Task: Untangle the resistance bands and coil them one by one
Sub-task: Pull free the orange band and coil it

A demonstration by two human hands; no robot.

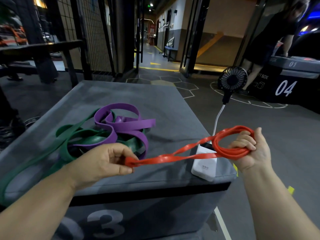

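Gym floor, dim, dark matting with painted hexagon lines; the work surface was a grey padded box point(155, 104) marked with a large 3 on its front.

Item 1: red band point(181, 155). Thin flat elastic loop, held above the box top between both hands. The right hand point(251, 149) had its fingers curled through several turns wound into a coil. The left hand point(107, 160) pinched the far folded end between thumb and fingers. The span between was drawn fairly straight, with a twist or two in it. Judged light, soft and stretchy, and rubbery enough to grip skin rather than slide. The coil would likely spring open if let go, so it wanted a hold across all turns at once. The free end was best kept at its fold.

Item 2: purple band point(131, 124). Wider strap, lying in loose loops on the box top, interlaced with item 3. Judged heavier and less willing to bend; best lifted by an uppermost outer loop.

Item 3: green band point(65, 135). Threaded under and through the purple, one long loop trailing off the box's near left edge. Neither hand touched items 2 or 3.

Sundries: white power bank point(206, 163) at the box's near right corner, with a white cable point(218, 118) running up to a small black fan point(232, 79). The red span passed over the power bank; contact could not be told.
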